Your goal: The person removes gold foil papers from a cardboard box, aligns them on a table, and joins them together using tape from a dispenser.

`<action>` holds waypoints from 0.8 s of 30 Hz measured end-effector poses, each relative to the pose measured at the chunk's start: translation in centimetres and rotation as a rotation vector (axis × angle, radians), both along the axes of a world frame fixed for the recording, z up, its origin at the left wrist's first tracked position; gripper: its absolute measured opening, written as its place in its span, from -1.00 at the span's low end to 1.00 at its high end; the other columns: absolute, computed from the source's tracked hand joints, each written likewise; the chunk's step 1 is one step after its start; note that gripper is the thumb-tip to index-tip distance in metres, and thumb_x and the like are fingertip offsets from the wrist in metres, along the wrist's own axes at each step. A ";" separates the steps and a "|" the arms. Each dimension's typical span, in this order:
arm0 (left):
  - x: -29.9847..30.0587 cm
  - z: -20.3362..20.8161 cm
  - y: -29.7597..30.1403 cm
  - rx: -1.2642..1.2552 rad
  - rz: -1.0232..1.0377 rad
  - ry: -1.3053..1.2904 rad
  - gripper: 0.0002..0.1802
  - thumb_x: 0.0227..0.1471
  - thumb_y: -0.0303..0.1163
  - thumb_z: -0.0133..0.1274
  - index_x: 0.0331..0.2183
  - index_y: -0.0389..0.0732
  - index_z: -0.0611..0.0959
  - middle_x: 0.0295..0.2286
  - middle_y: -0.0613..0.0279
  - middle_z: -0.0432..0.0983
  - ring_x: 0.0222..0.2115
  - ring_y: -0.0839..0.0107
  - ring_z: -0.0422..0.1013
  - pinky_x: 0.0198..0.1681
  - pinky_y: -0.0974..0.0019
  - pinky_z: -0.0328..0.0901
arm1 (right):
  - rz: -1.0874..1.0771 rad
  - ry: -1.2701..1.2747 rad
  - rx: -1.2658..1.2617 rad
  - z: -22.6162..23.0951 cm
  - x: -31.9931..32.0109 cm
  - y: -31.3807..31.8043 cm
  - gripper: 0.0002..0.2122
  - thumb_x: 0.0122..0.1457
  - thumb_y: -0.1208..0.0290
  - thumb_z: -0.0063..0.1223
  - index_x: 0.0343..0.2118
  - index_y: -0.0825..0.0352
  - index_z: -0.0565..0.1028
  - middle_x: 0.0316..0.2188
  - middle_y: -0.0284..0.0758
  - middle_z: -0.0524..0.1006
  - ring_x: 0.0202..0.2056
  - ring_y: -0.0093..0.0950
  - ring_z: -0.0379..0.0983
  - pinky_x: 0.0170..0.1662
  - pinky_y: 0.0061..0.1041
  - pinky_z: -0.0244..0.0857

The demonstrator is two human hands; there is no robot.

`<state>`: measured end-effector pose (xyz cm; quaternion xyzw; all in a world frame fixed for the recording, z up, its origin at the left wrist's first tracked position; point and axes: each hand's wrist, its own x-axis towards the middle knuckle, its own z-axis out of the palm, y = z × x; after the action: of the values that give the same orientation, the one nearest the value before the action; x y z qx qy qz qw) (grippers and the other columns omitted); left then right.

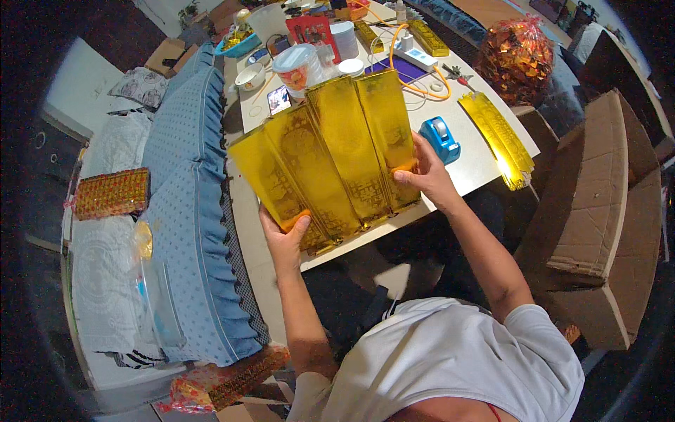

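Between my two hands I hold a large, shiny gold foil card sheet, creased into several long panels with embossed patterns. My left hand grips its lower left edge, thumb in front. My right hand pinches the right edge, with the thumb on the face and the fingers behind. The sheet is tilted up over the near edge of the white table and hides part of it. Just right of my right hand stands a blue tape dispenser. A stack of flat gold foil pieces lies at the table's right edge.
Tubs, a bowl, a phone, a power strip and an orange cable crowd the far table. An open cardboard box stands right, below a bag of gold pieces. A blue-covered sofa runs along the left.
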<state>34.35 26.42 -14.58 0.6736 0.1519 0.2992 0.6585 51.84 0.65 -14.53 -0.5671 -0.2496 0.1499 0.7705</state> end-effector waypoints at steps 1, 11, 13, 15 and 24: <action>-0.1 -0.1 0.2 -0.030 -0.006 0.006 -0.11 -0.16 -0.49 0.36 0.16 -0.28 0.24 0.03 0.13 0.31 0.03 0.26 0.30 0.13 0.27 0.22 | 0.028 0.001 0.020 0.2 0.3 -0.1 -0.21 -0.01 0.51 0.34 0.28 0.31 0.13 0.03 -0.28 0.40 0.08 -0.42 0.36 0.20 -0.39 0.20; -0.8 -2.0 -0.1 -0.168 -0.067 -0.051 -0.19 -0.28 -0.42 0.47 0.03 -0.20 0.43 -0.13 0.31 0.46 -0.11 0.34 0.40 0.02 0.29 0.29 | 0.048 -0.006 -0.196 -0.5 0.0 -0.9 -0.31 -0.13 0.43 0.40 0.10 0.32 0.30 -0.06 -0.36 0.50 -0.04 -0.49 0.43 0.06 -0.45 0.30; -0.8 -2.6 0.2 -0.182 -0.036 -0.042 -0.21 -0.26 -0.42 0.46 0.03 -0.20 0.43 -0.13 0.30 0.46 -0.11 0.34 0.40 0.03 0.28 0.27 | 0.040 -0.030 -0.179 -0.8 0.2 -0.7 -0.30 -0.15 0.42 0.41 0.11 0.32 0.30 -0.06 -0.35 0.50 -0.04 -0.49 0.44 0.06 -0.46 0.30; -1.1 -3.3 0.5 -0.156 0.001 -0.035 -0.23 -0.24 -0.41 0.45 0.03 -0.20 0.43 -0.13 0.29 0.46 -0.11 0.34 0.39 0.03 0.28 0.27 | 0.095 0.033 -0.223 -0.5 0.3 -0.5 -0.26 -0.16 0.41 0.42 0.13 0.33 0.27 -0.05 -0.33 0.49 -0.02 -0.48 0.42 0.07 -0.45 0.29; -1.2 -1.1 -4.0 -0.078 0.191 0.019 -0.26 -0.05 -0.34 0.31 0.10 -0.25 0.30 -0.11 0.18 0.46 -0.09 0.32 0.41 -0.01 0.29 0.32 | 0.041 -0.193 -0.169 0.9 -2.3 0.0 0.01 -0.20 0.32 0.46 0.32 0.30 0.04 0.23 -0.20 0.22 0.25 -0.37 0.14 0.30 -0.41 -0.01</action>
<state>33.17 22.39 -15.65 0.6326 0.2332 0.3482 0.6513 49.57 0.62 -13.59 -0.6365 -0.3207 0.1309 0.6892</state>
